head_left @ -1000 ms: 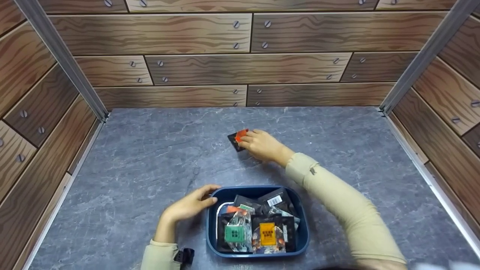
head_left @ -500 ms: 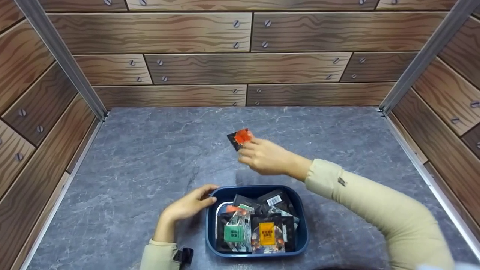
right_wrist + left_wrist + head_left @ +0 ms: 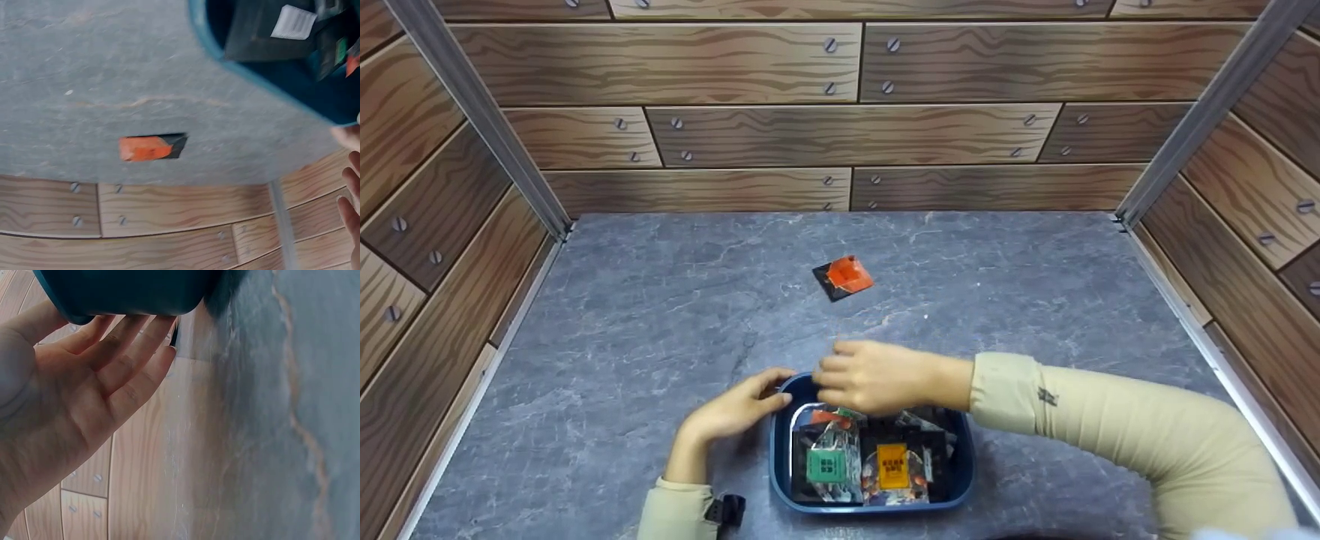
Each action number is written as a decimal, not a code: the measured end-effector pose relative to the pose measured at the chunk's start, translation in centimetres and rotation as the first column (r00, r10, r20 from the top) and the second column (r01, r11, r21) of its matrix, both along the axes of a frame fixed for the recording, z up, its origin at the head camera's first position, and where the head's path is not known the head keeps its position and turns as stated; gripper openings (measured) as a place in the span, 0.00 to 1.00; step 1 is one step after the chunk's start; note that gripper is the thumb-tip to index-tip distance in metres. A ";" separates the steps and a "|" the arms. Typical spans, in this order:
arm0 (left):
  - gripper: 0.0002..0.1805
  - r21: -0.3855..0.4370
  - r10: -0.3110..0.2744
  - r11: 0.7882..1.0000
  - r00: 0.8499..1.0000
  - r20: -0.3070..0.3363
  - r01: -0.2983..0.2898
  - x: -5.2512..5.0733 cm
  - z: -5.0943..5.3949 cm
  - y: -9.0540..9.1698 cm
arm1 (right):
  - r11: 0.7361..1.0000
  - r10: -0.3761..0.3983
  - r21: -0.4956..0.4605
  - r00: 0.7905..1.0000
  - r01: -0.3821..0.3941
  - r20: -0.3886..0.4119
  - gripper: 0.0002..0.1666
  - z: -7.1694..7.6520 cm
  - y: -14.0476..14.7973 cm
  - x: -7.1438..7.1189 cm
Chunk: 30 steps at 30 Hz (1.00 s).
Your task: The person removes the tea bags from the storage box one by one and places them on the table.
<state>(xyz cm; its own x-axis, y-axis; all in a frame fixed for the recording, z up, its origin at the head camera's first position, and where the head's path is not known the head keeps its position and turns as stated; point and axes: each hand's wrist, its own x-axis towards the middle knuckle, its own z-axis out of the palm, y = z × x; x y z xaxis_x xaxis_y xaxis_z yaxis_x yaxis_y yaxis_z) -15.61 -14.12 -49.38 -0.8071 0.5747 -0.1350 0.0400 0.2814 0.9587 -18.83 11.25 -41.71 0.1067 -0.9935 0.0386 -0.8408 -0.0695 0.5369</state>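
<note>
A blue tub point(image 3: 870, 510) holds several dark packets, among them one with a green label point(image 3: 826, 465) and one with an orange-yellow label point(image 3: 892, 465). My left hand point(image 3: 731, 411) rests against the tub's far left corner, thumb at the rim; in the left wrist view its fairly straight fingers point(image 3: 126, 382) reach past the tub wall point(image 3: 129, 292). Over the tub's far edge hovers my right hand point(image 3: 874, 377), fingers loosely bent and blurred, with nothing visible in them; it covers some packets. Farther back on the table lies an orange-and-black packet point(image 3: 849, 275), also in the right wrist view point(image 3: 145, 148).
The grey marbled table top point(image 3: 660, 300) is bounded by wood-patterned walls point(image 3: 765, 135) at the back and both sides. Metal strips run up the two back corners. A black band point(image 3: 727, 510) sits at my left wrist.
My right hand has left the orange-and-black packet and come back toward me, over the tub. That packet now lies uncovered on the table. My left hand has stayed at the tub's corner.
</note>
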 end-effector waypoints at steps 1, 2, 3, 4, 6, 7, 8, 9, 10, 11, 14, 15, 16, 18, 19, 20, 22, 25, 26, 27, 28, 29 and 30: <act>0.22 0.000 0.001 1.000 1.000 -0.002 -0.001 0.0 0.0 0.0 | 1.000 0.014 0.005 1.000 -0.014 0.004 0.13 -0.1 -0.1 0.3; 0.22 -0.001 0.002 1.000 1.000 -0.004 -0.002 0.1 0.0 0.0 | 0.999 0.033 0.006 0.999 -0.033 0.005 0.12 -0.3 -0.3 0.6; 0.22 -0.002 0.003 1.000 1.000 -0.004 -0.003 0.1 0.0 0.0 | 0.999 0.051 0.009 0.999 -0.051 0.007 0.12 -0.4 -0.4 0.9; 0.22 -0.005 0.004 1.000 1.000 -0.005 -0.004 0.1 0.0 0.0 | 0.997 0.069 0.017 0.998 -0.069 0.012 0.13 -0.5 -0.6 1.2; 0.22 -0.009 0.006 1.000 1.000 -0.007 -0.006 0.1 0.1 0.1 | 0.994 0.104 0.035 0.994 -0.105 0.016 0.13 -0.9 -0.9 1.7; 0.21 -0.010 0.006 1.000 1.000 -0.010 -0.006 0.1 0.1 0.1 | 0.991 0.121 0.046 0.993 -0.122 0.014 0.13 -1.0 -1.1 2.0; 0.21 -0.012 0.006 1.000 1.000 -0.011 -0.006 0.1 0.1 0.1 | 0.989 0.138 0.056 0.990 -0.139 0.011 0.13 -1.1 -1.2 2.3; 0.21 -0.013 0.005 1.000 1.000 -0.011 -0.006 0.1 0.1 0.1 | 0.986 0.150 0.071 0.989 -0.151 0.013 0.13 -1.2 -1.4 2.6; 0.21 -0.014 0.006 1.000 1.000 -0.011 -0.007 0.1 0.1 0.1 | 0.983 0.163 0.082 0.986 -0.164 0.016 0.14 -1.4 -1.6 2.9; 0.21 -0.014 0.007 1.000 1.000 -0.013 -0.007 0.1 0.0 0.1 | 0.980 0.177 0.088 0.984 -0.178 0.014 0.14 -1.5 -1.8 3.2; 0.21 -0.016 0.007 1.000 1.000 -0.023 -0.007 0.1 0.0 0.0 | 0.974 0.197 0.111 0.980 -0.199 0.029 0.16 -2.0 -2.3 4.0; 0.21 -0.016 0.008 1.000 1.000 -0.023 -0.008 0.1 0.0 0.0 | 0.973 0.193 0.118 0.980 -0.196 0.040 0.16 -2.1 -2.5 4.3; 0.21 -0.018 0.006 1.000 1.000 -0.026 -0.007 0.1 0.0 0.0 | 0.974 0.187 0.122 0.981 -0.193 0.053 0.16 -2.3 -2.6 4.5; 0.21 -0.016 0.002 1.000 1.000 -0.025 -0.003 0.1 0.0 0.0 | 0.975 0.163 0.138 0.983 -0.174 0.088 0.15 -2.4 -2.8 5.1; 0.21 -0.017 -0.001 1.000 1.000 -0.022 0.001 0.1 0.0 0.0 | 0.976 0.147 0.147 0.984 -0.161 0.104 0.16 -2.5 -2.9 5.3; 0.21 -0.020 -0.003 1.000 1.000 -0.018 0.003 0.1 0.1 0.0 | 0.977 0.130 0.157 0.985 -0.147 0.116 0.16 -2.6 -3.0 5.6; 0.20 -0.028 -0.006 1.000 1.000 -0.016 0.006 0.1 0.1 0.1 | 0.975 0.098 0.185 0.986 -0.122 0.132 0.19 -2.6 -3.1 6.0; 0.20 -0.040 -0.005 0.999 1.000 -0.024 0.004 0.0 0.2 0.0 | 0.971 0.056 0.225 0.991 -0.083 0.123 0.24 -2.7 -3.3 6.4; 0.20 -0.046 -0.002 0.999 1.000 -0.030 0.000 0.0 0.2 0.0 | 0.969 0.046 0.235 0.992 -0.072 0.116 0.26 -2.7 -3.4 6.5; 0.20 -0.045 0.000 0.999 0.999 -0.036 -0.002 0.1 0.2 0.0 | 0.968 0.038 0.242 0.993 -0.063 0.108 0.28 -2.7 -3.4 6.6; 0.20 -0.047 0.002 0.999 0.999 -0.039 -0.004 0.1 0.2 0.1 | 0.968 0.030 0.245 0.994 -0.055 0.106 0.29 -2.7 -3.4 6.6; 0.20 -0.043 0.003 0.999 0.999 -0.041 -0.005 0.1 0.2 0.1 | 0.968 0.025 0.244 0.995 -0.049 0.100 0.29 -2.8 -3.4 6.7; 0.20 -0.044 0.005 0.999 0.999 -0.041 -0.007 0.1 0.2 0.1 | 0.969 0.022 0.242 0.995 -0.045 0.094 0.29 -2.9 -3.4 6.7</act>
<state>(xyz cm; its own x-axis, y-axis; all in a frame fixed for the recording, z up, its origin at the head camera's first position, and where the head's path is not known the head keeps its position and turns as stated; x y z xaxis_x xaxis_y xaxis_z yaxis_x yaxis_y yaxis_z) -15.52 -14.03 -49.22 -0.8159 0.5641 -0.1271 0.0770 0.3237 0.9430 -12.09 7.86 -44.66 0.1472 -0.9702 -0.1927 -0.8800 -0.2174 0.4223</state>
